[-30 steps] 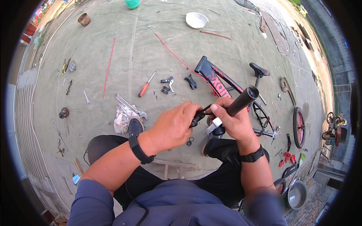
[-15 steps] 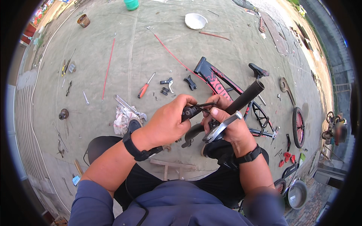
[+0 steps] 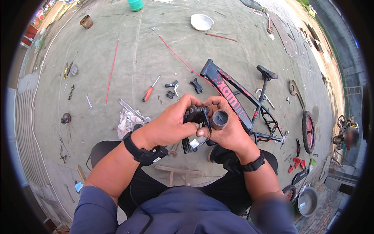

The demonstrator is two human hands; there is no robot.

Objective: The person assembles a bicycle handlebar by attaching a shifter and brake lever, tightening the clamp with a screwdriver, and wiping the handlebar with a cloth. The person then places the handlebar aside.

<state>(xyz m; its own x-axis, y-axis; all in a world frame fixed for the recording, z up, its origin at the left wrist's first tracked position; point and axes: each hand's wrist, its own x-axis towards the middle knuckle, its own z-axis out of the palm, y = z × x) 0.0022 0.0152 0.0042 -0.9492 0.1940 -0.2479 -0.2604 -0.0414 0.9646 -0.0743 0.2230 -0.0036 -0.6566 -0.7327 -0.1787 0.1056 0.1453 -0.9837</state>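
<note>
My left hand (image 3: 171,124) and my right hand (image 3: 226,128) meet in front of me over my lap. The right hand grips a black handlebar grip (image 3: 219,118) end-on, its round end facing the camera. The left hand closes around a black brake lever clamp (image 3: 194,115) next to it, with part of the lever hanging below near a silver piece (image 3: 193,143). Both wrists wear black bands. Beyond the hands lies a black and red bicycle frame (image 3: 230,97) with its saddle (image 3: 267,73) on the ground.
A red-handled screwdriver (image 3: 149,90), small black parts (image 3: 171,88), a wrench on a white rag (image 3: 130,117), a red cable (image 3: 179,58) and a white bowl (image 3: 201,21) lie on the grey ground. A wheel (image 3: 308,125), red pliers (image 3: 294,160) and a metal pan (image 3: 307,201) are at right.
The handlebar piece has turned from lying sideways to pointing end-on at the camera. Both hands have drawn closer together and my left hand has closed over the lever clamp.
</note>
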